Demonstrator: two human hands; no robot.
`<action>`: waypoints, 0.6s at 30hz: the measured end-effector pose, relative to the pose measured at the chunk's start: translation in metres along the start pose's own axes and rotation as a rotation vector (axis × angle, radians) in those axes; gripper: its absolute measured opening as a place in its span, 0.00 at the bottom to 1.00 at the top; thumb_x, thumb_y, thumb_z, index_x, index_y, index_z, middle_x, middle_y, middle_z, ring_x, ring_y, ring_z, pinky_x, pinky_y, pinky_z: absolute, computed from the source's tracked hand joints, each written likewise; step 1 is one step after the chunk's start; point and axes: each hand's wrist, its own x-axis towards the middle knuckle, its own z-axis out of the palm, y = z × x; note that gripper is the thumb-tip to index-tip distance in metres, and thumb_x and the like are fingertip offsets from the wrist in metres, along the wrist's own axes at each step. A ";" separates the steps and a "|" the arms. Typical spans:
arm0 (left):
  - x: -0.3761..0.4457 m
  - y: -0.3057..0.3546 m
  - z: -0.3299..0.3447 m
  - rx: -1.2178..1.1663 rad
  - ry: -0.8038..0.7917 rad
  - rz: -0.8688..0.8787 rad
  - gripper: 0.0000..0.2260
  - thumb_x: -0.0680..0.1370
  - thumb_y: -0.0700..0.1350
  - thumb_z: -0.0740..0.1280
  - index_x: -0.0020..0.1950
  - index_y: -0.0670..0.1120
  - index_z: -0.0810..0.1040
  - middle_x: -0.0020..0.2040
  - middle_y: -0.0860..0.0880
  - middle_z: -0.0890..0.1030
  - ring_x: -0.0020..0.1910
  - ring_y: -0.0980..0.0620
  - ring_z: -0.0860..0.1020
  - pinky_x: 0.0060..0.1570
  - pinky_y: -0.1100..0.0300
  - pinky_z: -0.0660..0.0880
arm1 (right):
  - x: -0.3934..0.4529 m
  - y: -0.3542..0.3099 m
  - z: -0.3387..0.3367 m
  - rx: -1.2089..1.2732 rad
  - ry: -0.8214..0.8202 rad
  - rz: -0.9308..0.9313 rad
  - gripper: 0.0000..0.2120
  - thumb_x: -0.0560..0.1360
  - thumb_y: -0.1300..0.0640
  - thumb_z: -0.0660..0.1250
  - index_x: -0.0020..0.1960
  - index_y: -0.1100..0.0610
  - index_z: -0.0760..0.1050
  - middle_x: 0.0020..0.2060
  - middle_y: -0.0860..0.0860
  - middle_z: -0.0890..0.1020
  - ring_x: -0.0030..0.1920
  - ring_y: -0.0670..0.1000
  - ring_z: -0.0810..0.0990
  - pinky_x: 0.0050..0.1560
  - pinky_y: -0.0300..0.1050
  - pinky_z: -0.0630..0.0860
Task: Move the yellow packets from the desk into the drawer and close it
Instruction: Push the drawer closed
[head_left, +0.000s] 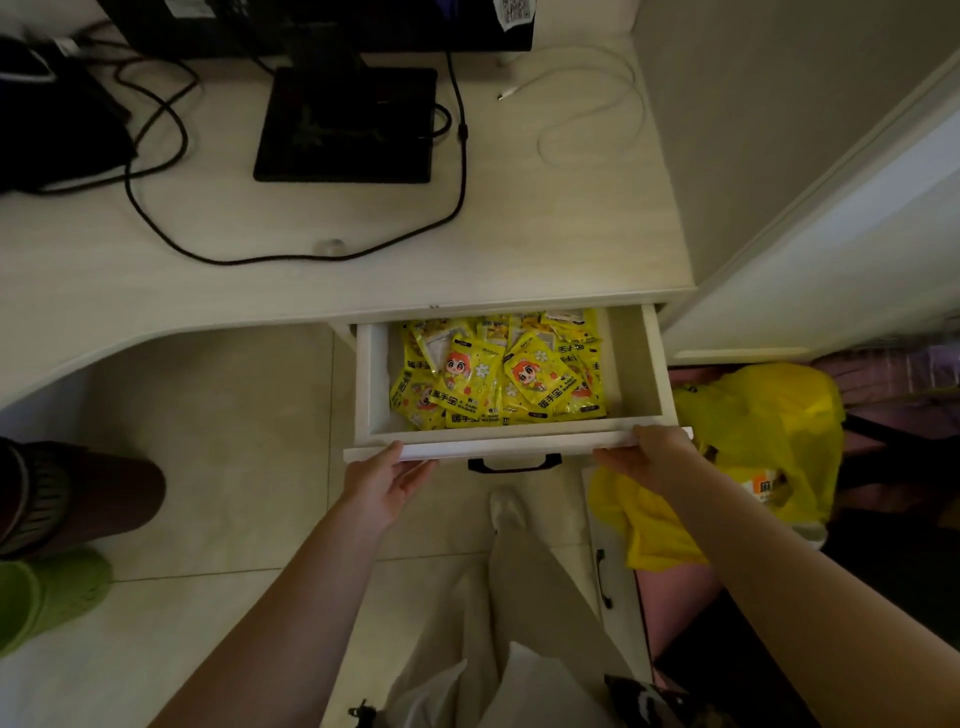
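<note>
White wooden drawer (644, 364) under pale desk (311, 249), far right: pulled out. Yellow foil packets w/ cartoon print (498, 374) piled inside, filling floor of drawer. Left hand (387, 480) on near-left end of drawer front, fingers straight, flat against the panel. Right hand (647, 457) on near-right end, fingers laid over top edge, not clenched. Black metal handle (514, 462) between the hands, untouched. Yellow plastic bag (763, 415) on floor, right of drawer.
</note>
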 end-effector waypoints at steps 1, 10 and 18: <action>0.003 0.006 0.006 0.000 -0.005 0.005 0.08 0.79 0.36 0.64 0.53 0.32 0.70 0.53 0.28 0.76 0.51 0.33 0.79 0.38 0.46 0.81 | 0.003 -0.007 0.004 -0.013 -0.002 -0.001 0.19 0.79 0.68 0.56 0.69 0.64 0.60 0.58 0.67 0.72 0.54 0.66 0.78 0.41 0.57 0.82; 0.025 0.055 0.059 -0.026 0.009 0.057 0.11 0.79 0.36 0.63 0.59 0.32 0.69 0.53 0.29 0.76 0.57 0.32 0.77 0.37 0.50 0.82 | 0.037 -0.066 0.044 -0.050 -0.004 -0.040 0.14 0.80 0.65 0.56 0.65 0.66 0.63 0.51 0.67 0.74 0.36 0.63 0.79 0.36 0.60 0.82; 0.045 0.084 0.086 -0.056 -0.014 0.099 0.14 0.79 0.33 0.62 0.64 0.34 0.69 0.57 0.31 0.76 0.55 0.34 0.78 0.38 0.49 0.82 | 0.057 -0.100 0.065 -0.084 -0.036 -0.059 0.08 0.80 0.65 0.56 0.58 0.66 0.65 0.51 0.68 0.79 0.34 0.60 0.82 0.39 0.58 0.81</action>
